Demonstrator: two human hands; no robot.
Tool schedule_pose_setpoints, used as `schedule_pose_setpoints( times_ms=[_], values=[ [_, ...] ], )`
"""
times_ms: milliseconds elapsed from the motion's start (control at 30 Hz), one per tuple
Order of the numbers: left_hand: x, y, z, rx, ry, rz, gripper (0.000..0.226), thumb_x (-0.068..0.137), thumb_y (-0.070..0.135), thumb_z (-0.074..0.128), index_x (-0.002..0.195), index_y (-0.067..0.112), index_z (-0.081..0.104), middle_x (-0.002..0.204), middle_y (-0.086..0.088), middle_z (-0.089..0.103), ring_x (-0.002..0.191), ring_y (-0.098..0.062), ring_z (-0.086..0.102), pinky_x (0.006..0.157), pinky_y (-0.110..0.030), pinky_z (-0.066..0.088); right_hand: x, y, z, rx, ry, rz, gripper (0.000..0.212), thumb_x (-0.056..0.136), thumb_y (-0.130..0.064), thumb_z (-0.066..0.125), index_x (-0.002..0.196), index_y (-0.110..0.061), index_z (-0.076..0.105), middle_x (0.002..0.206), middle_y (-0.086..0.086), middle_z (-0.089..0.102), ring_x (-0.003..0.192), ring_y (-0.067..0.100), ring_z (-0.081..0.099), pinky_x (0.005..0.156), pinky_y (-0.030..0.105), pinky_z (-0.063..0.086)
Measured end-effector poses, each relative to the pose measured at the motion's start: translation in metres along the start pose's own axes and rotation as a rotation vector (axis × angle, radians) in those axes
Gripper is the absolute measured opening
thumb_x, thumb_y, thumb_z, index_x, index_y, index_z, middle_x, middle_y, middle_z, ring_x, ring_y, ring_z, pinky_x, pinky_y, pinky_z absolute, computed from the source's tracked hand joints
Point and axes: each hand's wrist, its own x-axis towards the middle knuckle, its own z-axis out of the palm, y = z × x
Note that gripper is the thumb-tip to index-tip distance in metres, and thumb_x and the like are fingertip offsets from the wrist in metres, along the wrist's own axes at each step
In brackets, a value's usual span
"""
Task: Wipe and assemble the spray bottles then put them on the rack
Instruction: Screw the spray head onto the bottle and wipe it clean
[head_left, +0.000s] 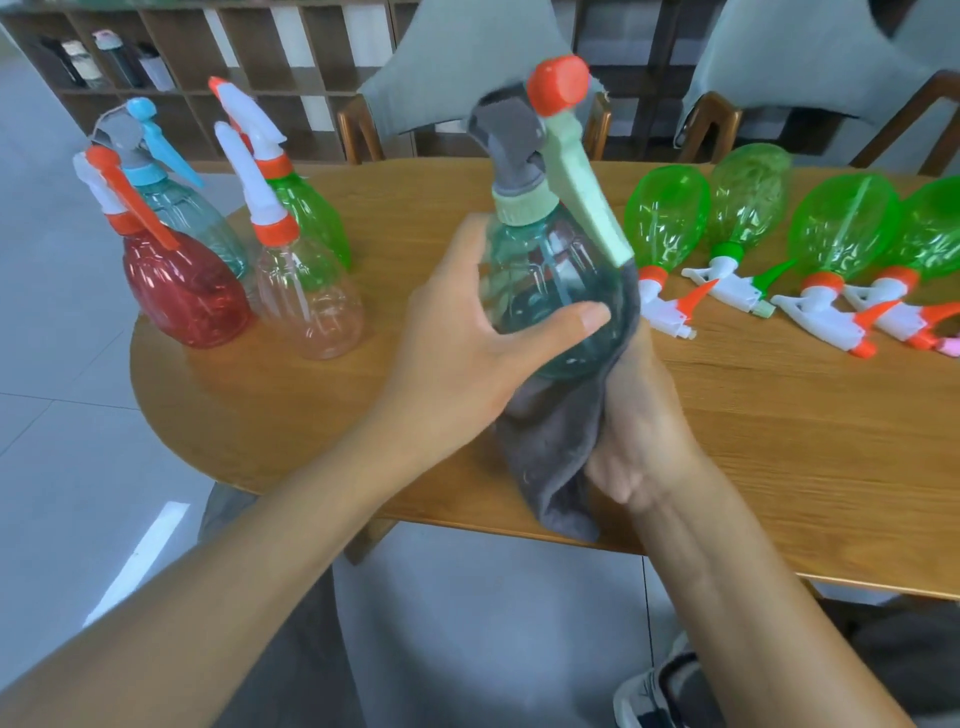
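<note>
Head view, forward and down

One wide-angle head-worn camera looks close over the wooden table (727, 441); floor at 6 o'clock, shelving (208, 52) at 11 o'clock.

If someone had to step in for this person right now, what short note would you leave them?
Left hand grips the teal spray bottle, its sprayer head already on, held above the table.
Right hand presses the grey cloth against the bottle's lower side, wiping.
Four assembled bottles stand at the left, among them the red bottle.
Four green bottles lie on their sides at the right, sprayers attached.
Left: finish wiping this one, do the lying ones, rack everything. The shelf unit behind may be the rack.
</note>
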Motion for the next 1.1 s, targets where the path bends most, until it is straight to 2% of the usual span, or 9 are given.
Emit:
schedule_pose_setpoints(
  times_ms=[167, 300, 367, 467, 600, 800, 900, 1000, 1100],
  values=[
    [0.005, -0.003, 0.006, 0.114, 0.076, 0.086, 0.056, 0.078, 0.03, 0.087, 0.123, 0.017, 0.056, 0.119, 0.008, 0.07, 0.113, -0.012, 0.068, 0.098, -0.045, 0.055, -0.006, 0.006, -0.005, -0.14, 0.1, 0.035, 0.034, 0.106, -0.045, 0.048, 0.107, -0.021, 0.071, 0.121, 0.012, 0.073, 0.081, 0.016, 0.075, 0.07, 0.034, 0.063],
    [0.005, 0.002, 0.013, 0.104, 0.248, 0.109, 0.054, 0.081, 0.036, 0.085, 0.12, 0.014, 0.056, 0.113, 0.007, 0.069, 0.109, -0.01, 0.067, 0.096, -0.04, 0.055, -0.01, 0.008, 0.008, -0.013, -0.036, 0.013, 0.08, 0.09, -0.071, 0.044, 0.143, -0.013, 0.055, 0.141, 0.019, 0.061, 0.13, 0.031, 0.06, 0.114, 0.056, 0.041],
    [0.007, 0.004, 0.014, 0.01, 0.282, 0.073, 0.049, 0.083, 0.031, 0.085, 0.12, 0.012, 0.058, 0.111, 0.006, 0.072, 0.107, -0.009, 0.069, 0.096, -0.039, 0.056, -0.009, 0.011, 0.01, 0.04, -0.065, -0.044, 0.082, 0.09, -0.069, 0.05, 0.147, -0.008, 0.052, 0.145, 0.023, 0.057, 0.138, 0.037, 0.052, 0.12, 0.059, 0.031],
    [0.011, 0.005, 0.012, -0.094, 0.321, 0.004, 0.045, 0.083, 0.032, 0.085, 0.116, 0.012, 0.062, 0.11, 0.003, 0.075, 0.105, -0.014, 0.071, 0.096, -0.045, 0.056, -0.006, 0.018, 0.005, -0.074, -0.016, -0.181, 0.057, 0.106, -0.045, 0.042, 0.138, 0.001, 0.056, 0.134, 0.025, 0.064, 0.13, 0.041, 0.058, 0.116, 0.059, 0.039],
    [0.014, 0.007, 0.008, -0.184, 0.315, -0.084, 0.035, 0.085, 0.031, 0.084, 0.109, 0.014, 0.064, 0.105, 0.004, 0.077, 0.099, -0.01, 0.073, 0.09, -0.037, 0.058, -0.004, 0.025, 0.0, -0.381, 0.038, -0.356, 0.049, 0.1, -0.044, 0.056, 0.117, 0.001, 0.064, 0.117, 0.03, 0.069, 0.117, 0.052, 0.061, 0.103, 0.067, 0.046],
    [0.012, 0.014, 0.006, -0.346, 0.292, -0.179, 0.029, 0.09, 0.025, 0.079, 0.114, 0.014, 0.066, 0.102, 0.01, 0.078, 0.094, -0.001, 0.073, 0.065, -0.01, 0.052, -0.003, 0.023, -0.006, -0.648, 0.061, -0.576, 0.011, 0.095, -0.021, 0.068, 0.101, -0.011, 0.071, 0.101, 0.004, 0.077, 0.099, 0.025, 0.072, 0.096, 0.052, 0.054],
    [0.012, 0.018, 0.006, -0.367, 0.272, -0.204, 0.034, 0.09, 0.024, 0.079, 0.118, 0.011, 0.067, 0.108, 0.002, 0.078, 0.098, -0.008, 0.074, 0.069, -0.014, 0.056, -0.002, 0.022, -0.01, -0.755, 0.12, -0.617, 0.007, 0.092, -0.015, 0.075, 0.094, -0.009, 0.072, 0.09, -0.001, 0.077, 0.089, 0.022, 0.073, 0.088, 0.05, 0.056],
    [0.012, 0.019, 0.004, -0.418, 0.255, -0.225, 0.032, 0.092, 0.021, 0.077, 0.119, 0.007, 0.068, 0.11, -0.007, 0.078, 0.101, -0.019, 0.075, 0.088, -0.034, 0.061, -0.003, 0.017, -0.012, -0.777, 0.145, -0.615, 0.008, 0.089, -0.008, 0.078, 0.094, -0.013, 0.074, 0.089, -0.008, 0.078, 0.087, 0.008, 0.073, 0.083, 0.03, 0.057],
    [0.012, 0.019, 0.002, -0.441, 0.231, -0.242, 0.03, 0.093, 0.02, 0.075, 0.119, 0.007, 0.069, 0.11, -0.008, 0.077, 0.1, -0.02, 0.076, 0.082, -0.029, 0.062, 0.0, 0.013, -0.015, -0.792, 0.197, -0.582, 0.008, 0.087, -0.008, 0.079, 0.091, -0.013, 0.075, 0.085, -0.007, 0.077, 0.082, 0.007, 0.073, 0.079, 0.027, 0.056]
  ],
)
